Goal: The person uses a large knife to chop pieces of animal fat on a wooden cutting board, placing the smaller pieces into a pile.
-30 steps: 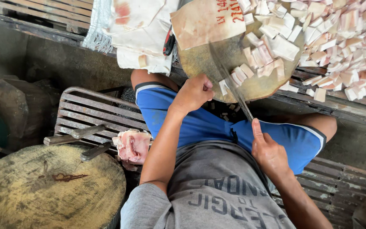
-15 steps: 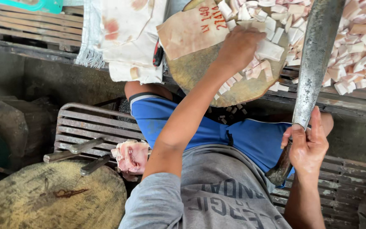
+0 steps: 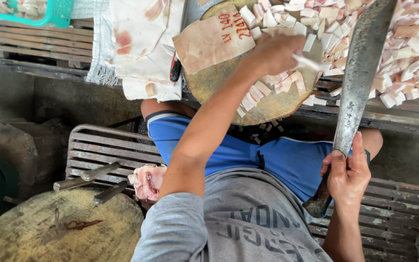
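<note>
- Head view, left hand (image 3: pixel 275 51): reached forward over the round wooden chopping block (image 3: pixel 229 90); grip closed on a pale strip of cut meat (image 3: pixel 309 62), the strip pinched between the fingers and jutting to the right; the hand lay among the cut pieces on the block's upper part.
- Head view, right hand (image 3: pixel 347 174): grip closed around the dark handle of a large cleaver (image 3: pixel 362 73); the blade stood raised, pointing up and away from the body, its broad grey face turned to the camera; the blade crossed in front of the heap of pale cut pieces (image 3: pixel 413 58) at the upper right.
- Head view, block and surroundings: the block rested at the edge of the bench, just past the knees; a brown paper sheet (image 3: pixel 209 41) with red marks lay on the block's left part; small offcuts had dropped below its rim.
- Head view, lower left: a pink lump of raw meat (image 3: pixel 147 180) lay on a slatted metal rack (image 3: pixel 103 145), just beside the left upper arm; two knife handles (image 3: pixel 98 172) lay on the rack near a second round block (image 3: pixel 54 228).
- Head view, upper left: stained white cloth (image 3: pixel 132 43) hung over the edge; a green basket (image 3: pixel 56 10) sat in the corner.
</note>
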